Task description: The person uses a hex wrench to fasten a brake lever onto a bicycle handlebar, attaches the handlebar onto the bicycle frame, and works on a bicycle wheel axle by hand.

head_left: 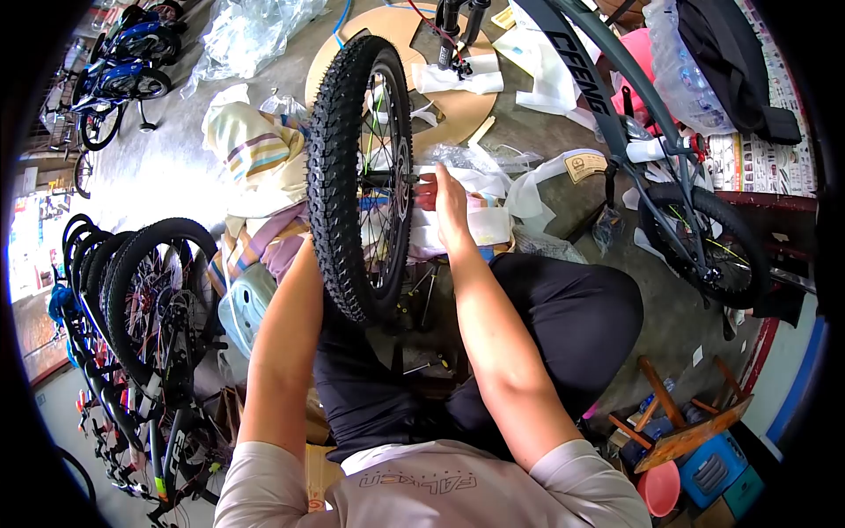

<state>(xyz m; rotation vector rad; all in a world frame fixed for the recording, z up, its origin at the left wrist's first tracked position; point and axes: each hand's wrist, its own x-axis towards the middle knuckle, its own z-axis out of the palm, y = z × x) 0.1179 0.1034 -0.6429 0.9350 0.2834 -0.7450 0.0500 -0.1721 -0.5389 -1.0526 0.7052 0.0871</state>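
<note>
A bicycle wheel (336,176) with a black knobby tyre stands upright between my arms, seen nearly edge-on. My right hand (446,204) is at its right side, with the fingers curled in at the end of the axle (411,179). Up the left side runs my left forearm (289,330), but the tyre hides that hand, so its grip does not show. Black spokes, a few of them yellow-green, and a disc rotor (404,187) sit inside the rim. Under the wheel, a screwdriver (428,363) lies on a low surface between my legs.
Several assembled bicycles (163,290) crowd the left side. To the right stands a grey bicycle frame (585,75) with its wheel (704,246). Ahead are a fork (449,40), cardboard (378,22), plastic wrap (251,35) and cloth (255,145). A wooden stool (691,422) lies lower right.
</note>
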